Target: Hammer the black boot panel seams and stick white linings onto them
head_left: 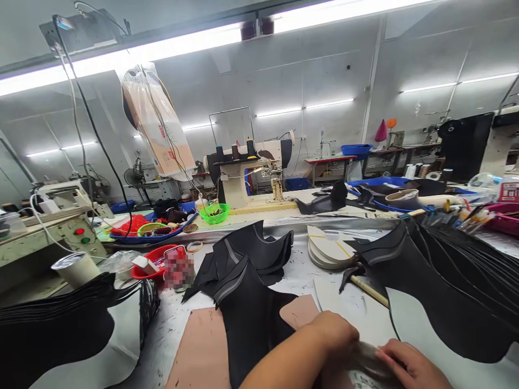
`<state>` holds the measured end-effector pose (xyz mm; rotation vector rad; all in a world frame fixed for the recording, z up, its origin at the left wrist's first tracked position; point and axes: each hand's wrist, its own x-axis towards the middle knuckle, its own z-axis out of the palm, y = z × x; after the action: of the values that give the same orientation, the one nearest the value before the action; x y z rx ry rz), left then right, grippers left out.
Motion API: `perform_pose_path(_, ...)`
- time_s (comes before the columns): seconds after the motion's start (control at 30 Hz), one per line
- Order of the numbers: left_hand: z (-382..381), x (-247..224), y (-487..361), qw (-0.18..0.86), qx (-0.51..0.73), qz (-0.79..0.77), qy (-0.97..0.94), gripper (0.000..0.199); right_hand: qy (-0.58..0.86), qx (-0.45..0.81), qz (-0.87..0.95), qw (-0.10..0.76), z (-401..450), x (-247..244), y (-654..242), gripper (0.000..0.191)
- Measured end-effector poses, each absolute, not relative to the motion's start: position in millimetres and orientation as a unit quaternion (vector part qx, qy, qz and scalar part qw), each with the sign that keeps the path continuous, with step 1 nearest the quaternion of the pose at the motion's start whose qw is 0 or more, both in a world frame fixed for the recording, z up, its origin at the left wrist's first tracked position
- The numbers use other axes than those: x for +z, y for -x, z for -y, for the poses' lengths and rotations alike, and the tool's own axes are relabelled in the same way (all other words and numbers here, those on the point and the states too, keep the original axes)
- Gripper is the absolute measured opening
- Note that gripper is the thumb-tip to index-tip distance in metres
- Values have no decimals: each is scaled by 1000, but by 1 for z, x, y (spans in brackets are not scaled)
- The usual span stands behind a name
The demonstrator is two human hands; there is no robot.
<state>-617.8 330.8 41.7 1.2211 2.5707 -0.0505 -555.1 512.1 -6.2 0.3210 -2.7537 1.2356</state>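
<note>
At the lower right, my left hand (334, 332) is curled over a greyish, shiny roll that looks like tape (370, 359); its fingertips are hidden. My right hand (411, 364) pinches the roll's right edge between thumb and fingers. The roll is partly blurred and cut off by the bottom of the view. Left of my forearm lies a black shaped leather piece (247, 313), over a pinkish-tan sheet (200, 346). Above my hands lie a hammer with a wooden handle (370, 290) and a white sheet (326, 294).
Stacks of black pieces stand at left (52, 324) and right (454, 292). Cream-coloured pieces bound with yellow bands (328, 248) lie ahead. A red bowl (152, 256), a green basket (214, 213) and a sewing machine (247, 178) stand farther back.
</note>
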Motion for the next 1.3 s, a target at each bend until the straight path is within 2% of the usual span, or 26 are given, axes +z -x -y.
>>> perform_pose_path(0.2,-329,47,616,157,-3,-892,-424,15,-119,419,900,-28,-511,16,557,37)
perform_pose_path(0.4,-329,56,612,181,-5,-895,-407,14,-122,432,890,-74,-511,15,561,15)
perform_pose_path(0.53,-329,63,612,197,1,-897,-395,11,-110,415,897,-105,-509,17,569,8)
perform_pose_path(0.8,-326,71,618,194,34,-885,-421,23,-60,401,909,-95,-505,49,575,14)
perform_pose_path(1.3,-323,74,628,223,75,-885,-402,22,-37,378,921,-83,-500,54,575,13)
